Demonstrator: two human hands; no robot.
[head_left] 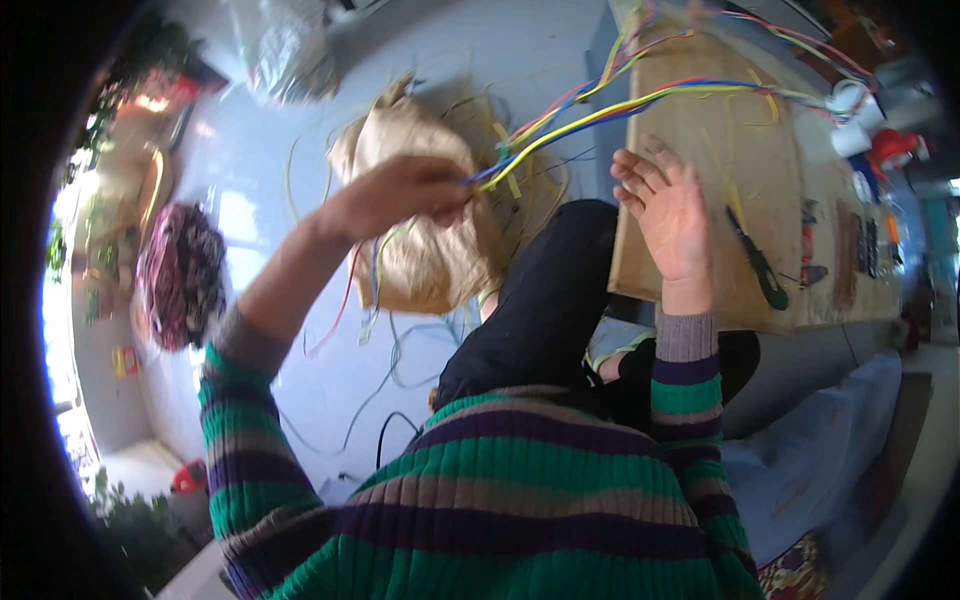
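My left hand is closed around the near end of a bundle of electrical wires, coloured yellow, blue, red and green. From there the bundle runs up to the right, over the wooden bench top. Raised at the bench's near edge, my right hand is open, palm showing and fingers apart, with nothing in it. To its right lies a narrow tool with a dark green handle. Below my left hand sits a tan sack, with loose wire ends trailing beside it.
White rolls and a red object stand at the bench's far right. Small tools lie along its right side. A clear plastic bag rests on the floor at the back, and a purple patterned bundle at the left. Wire scraps litter the floor.
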